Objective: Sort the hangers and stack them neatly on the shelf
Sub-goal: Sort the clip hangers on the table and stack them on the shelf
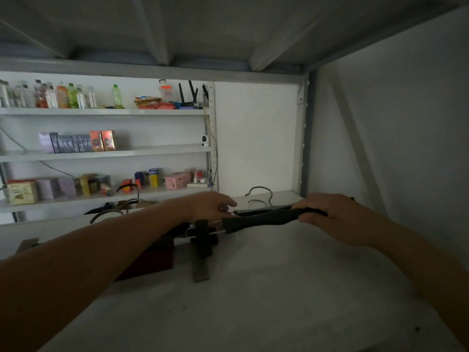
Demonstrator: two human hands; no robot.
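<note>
Black hangers [256,219] on grey shelf [253,301]

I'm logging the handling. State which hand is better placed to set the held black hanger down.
Right, probably. The right hand grips the black hanger along its arm, carrying it; the left hand only reaches its clip end.

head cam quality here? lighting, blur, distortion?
Head view: dim in the foreground, so the black hangers and both hands, left and right, read dark and soft; the far white shelves are brighter; wide-angle distortion bends the frame edges; no glare.
</note>
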